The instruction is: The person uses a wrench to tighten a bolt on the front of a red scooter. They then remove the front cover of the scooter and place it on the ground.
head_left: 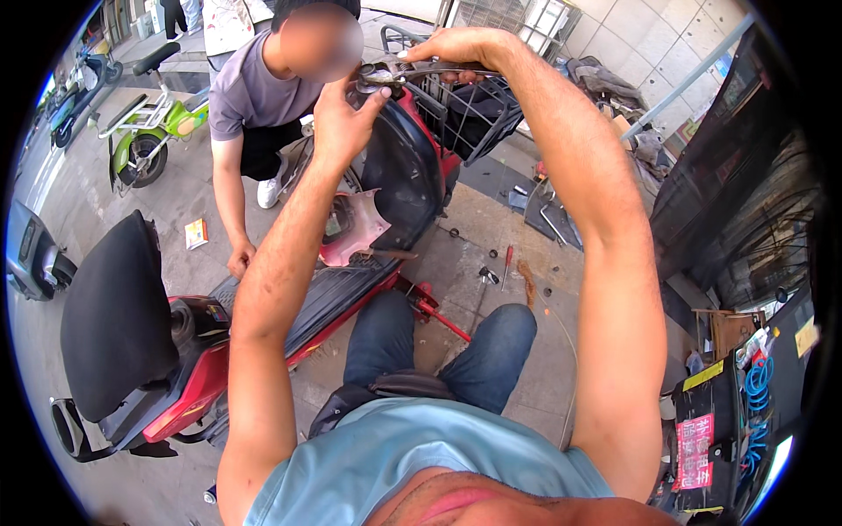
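From my distant place, I see my right hand (469,46) wrapped on a long dark part (443,67) at the top of the scooter's front, with fingertips showing below it. My left hand (344,123) touches the silvery fitting (379,76) next to it, the thumb raised; the fingers are partly hidden, so I cannot tell whether they are closed on it.

Just below my right hand is the black wire basket (474,123). The red scooter (329,302) extends from there toward the lower left, ending with its black seat (114,316). A pinkish panel (361,230) is near the footboard, below my left hand.

Across the scooter, a person in a grey shirt (248,83) crouches, one hand low beside the footboard. On the pavement, a red screwdriver (508,257) lies beyond my knees. Farther away, upper left, a green scooter (149,145) is standing.
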Demonstrator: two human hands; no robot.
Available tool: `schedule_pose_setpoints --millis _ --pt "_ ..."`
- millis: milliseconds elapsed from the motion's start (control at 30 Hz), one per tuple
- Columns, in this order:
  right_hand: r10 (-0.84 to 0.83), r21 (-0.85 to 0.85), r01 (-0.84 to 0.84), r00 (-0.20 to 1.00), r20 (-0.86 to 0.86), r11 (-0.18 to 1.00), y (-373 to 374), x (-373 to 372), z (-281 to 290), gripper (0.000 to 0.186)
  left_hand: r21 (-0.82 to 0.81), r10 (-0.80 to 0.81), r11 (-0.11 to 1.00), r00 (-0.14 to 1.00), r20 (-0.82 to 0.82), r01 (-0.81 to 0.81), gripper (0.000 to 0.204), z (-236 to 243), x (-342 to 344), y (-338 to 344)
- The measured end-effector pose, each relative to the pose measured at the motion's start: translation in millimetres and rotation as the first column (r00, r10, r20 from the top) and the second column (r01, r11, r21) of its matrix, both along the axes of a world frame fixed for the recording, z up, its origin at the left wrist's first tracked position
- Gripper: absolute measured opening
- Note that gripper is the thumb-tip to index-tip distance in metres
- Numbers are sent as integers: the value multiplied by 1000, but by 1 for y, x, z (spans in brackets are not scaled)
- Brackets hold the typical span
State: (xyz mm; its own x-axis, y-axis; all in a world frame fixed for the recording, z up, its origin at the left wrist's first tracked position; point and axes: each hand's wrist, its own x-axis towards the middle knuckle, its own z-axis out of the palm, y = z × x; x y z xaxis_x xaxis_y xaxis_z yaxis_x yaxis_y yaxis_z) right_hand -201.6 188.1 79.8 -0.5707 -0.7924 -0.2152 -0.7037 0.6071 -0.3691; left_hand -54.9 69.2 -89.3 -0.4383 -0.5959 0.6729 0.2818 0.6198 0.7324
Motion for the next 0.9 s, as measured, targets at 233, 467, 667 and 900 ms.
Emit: schedule_pose_setpoints --millis 233,467,667,900 --pt "24 -31 -25 999 -34 999 6 -10 1 36 53 -40 998 999 13 40 58 1 -4 0" --pt "56 -67 -64 992 -112 996 12 -5 -1 47 56 -30 998 999 18 29 54 -2 -3 -9" --pt "65 -97 -83 982 -175 992 15 -8 -10 47 86 -43 995 999 25 41 46 -3 -4 -15" --pt "40 -117 -52 994 -99 992 20 4 -10 42 127 -114 986 993 12 111 29 -2 -4 -16"
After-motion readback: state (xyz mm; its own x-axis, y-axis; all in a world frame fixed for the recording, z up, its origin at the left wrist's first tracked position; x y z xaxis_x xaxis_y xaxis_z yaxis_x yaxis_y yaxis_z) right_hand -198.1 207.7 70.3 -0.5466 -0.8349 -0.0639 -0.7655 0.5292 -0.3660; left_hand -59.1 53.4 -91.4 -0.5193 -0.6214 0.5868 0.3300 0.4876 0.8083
